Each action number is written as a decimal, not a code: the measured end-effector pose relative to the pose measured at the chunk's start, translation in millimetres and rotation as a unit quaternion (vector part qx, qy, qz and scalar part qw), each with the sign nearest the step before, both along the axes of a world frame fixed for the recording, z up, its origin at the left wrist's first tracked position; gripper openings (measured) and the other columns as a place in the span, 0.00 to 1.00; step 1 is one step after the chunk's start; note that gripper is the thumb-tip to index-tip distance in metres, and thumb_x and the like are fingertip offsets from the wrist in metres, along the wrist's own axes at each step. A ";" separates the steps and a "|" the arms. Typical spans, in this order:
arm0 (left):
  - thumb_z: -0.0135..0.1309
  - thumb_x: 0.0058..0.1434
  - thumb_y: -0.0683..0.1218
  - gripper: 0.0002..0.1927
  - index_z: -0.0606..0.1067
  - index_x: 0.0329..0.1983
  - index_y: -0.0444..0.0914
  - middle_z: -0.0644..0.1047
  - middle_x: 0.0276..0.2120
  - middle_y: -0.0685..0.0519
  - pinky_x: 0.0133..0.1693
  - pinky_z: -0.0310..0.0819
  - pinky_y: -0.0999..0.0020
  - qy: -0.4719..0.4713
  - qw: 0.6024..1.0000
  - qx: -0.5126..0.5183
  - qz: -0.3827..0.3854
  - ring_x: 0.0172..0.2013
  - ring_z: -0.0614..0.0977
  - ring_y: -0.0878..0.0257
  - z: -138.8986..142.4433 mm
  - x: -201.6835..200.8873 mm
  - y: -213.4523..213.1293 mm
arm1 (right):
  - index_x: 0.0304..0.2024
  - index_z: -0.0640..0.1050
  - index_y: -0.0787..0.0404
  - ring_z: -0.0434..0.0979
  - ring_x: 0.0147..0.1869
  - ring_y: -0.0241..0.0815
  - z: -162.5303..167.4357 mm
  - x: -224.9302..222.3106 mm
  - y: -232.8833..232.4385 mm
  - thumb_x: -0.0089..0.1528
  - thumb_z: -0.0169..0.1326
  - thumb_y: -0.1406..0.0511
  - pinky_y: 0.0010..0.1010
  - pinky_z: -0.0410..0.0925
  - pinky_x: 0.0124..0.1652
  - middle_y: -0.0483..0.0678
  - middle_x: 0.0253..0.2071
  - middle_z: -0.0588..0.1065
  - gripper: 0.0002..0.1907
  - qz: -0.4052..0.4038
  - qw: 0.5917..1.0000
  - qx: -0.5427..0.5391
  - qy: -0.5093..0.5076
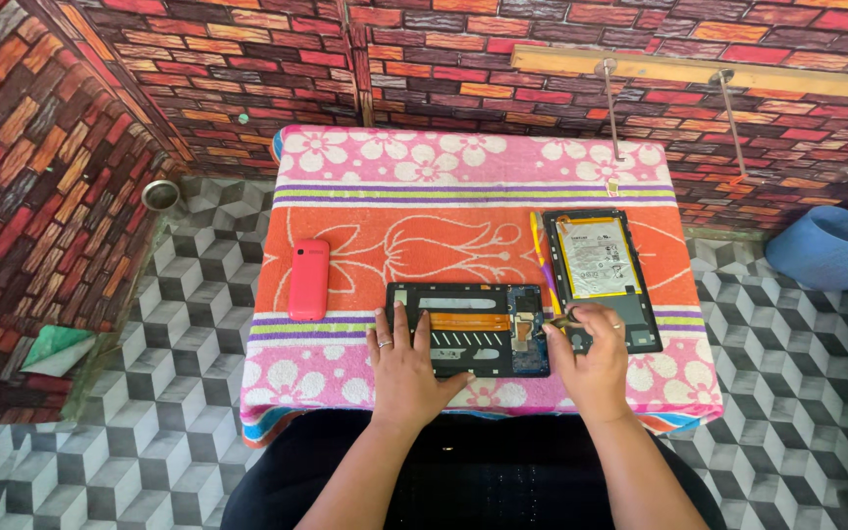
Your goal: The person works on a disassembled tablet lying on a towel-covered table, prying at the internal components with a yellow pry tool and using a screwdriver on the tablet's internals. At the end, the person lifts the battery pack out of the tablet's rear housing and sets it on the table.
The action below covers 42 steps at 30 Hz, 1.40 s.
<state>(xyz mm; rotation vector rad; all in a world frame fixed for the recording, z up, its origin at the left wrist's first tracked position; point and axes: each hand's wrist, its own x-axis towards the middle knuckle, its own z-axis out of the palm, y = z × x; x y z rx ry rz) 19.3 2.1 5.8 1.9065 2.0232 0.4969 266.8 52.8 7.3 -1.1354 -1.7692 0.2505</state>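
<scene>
While left hand (402, 368) lies flat, fingers spread, on black rectangular frame (468, 330) (towel-covered table), right hand (591, 355) fingers pinch small tool (563, 322).

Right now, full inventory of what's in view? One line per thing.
Towel: 1, pink, orange and white with flowers, covering the small table.
Phone: 1, red-pink, lying on the towel's left side.
Phone frame: 1, black with an orange strip and blue board, opened up, at the front centre.
Phone back: 1, black with a pale battery, to the right of the frame.
Metal cup: 1, silver, on the floor at left.
Blue seat: 1, at the right edge.
Wooden shelf: 1, on the brick-pattern wall.
Left hand: flat on the frame's left part, ring on one finger.
Right hand: fingers pinching a small part between frame and back.
</scene>
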 end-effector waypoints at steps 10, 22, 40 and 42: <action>0.69 0.43 0.69 0.59 0.60 0.70 0.34 0.52 0.70 0.30 0.67 0.37 0.34 0.000 1.000 -0.007 0.001 0.70 0.48 0.30 2.9 0.4 -0.1 | 0.60 0.62 0.64 0.80 0.57 0.51 -8.3 12.0 1.3 0.62 0.59 0.76 0.34 0.75 0.54 0.61 0.62 0.69 0.27 0.063 0.997 -0.004 0.033; 0.69 0.42 0.68 0.58 0.61 0.69 0.34 0.53 0.70 0.29 0.67 0.37 0.34 -0.011 1.000 0.010 0.002 0.70 0.48 0.29 0.7 0.3 -0.8 | 0.53 0.63 0.63 0.80 0.55 0.59 16.0 -6.8 -4.7 0.54 0.60 0.78 0.51 0.67 0.58 0.56 0.53 0.75 0.28 0.024 0.986 0.103 -0.129; 0.69 0.42 0.68 0.59 0.59 0.70 0.35 0.53 0.70 0.30 0.67 0.38 0.34 -0.010 1.000 0.001 0.006 0.71 0.48 0.29 2.3 1.8 -0.2 | 0.60 0.62 0.61 0.81 0.47 0.46 -19.9 13.4 3.2 0.60 0.64 0.75 0.32 0.74 0.47 0.57 0.53 0.72 0.31 -0.022 1.000 -0.017 0.015; 0.69 0.42 0.68 0.59 0.59 0.70 0.35 0.53 0.70 0.30 0.67 0.38 0.34 -0.008 1.000 -0.005 0.006 0.71 0.48 0.30 3.7 1.6 0.3 | 0.60 0.61 0.62 0.80 0.49 0.48 -20.4 12.5 4.8 0.60 0.64 0.75 0.33 0.73 0.48 0.58 0.53 0.71 0.32 -0.011 1.000 0.003 0.022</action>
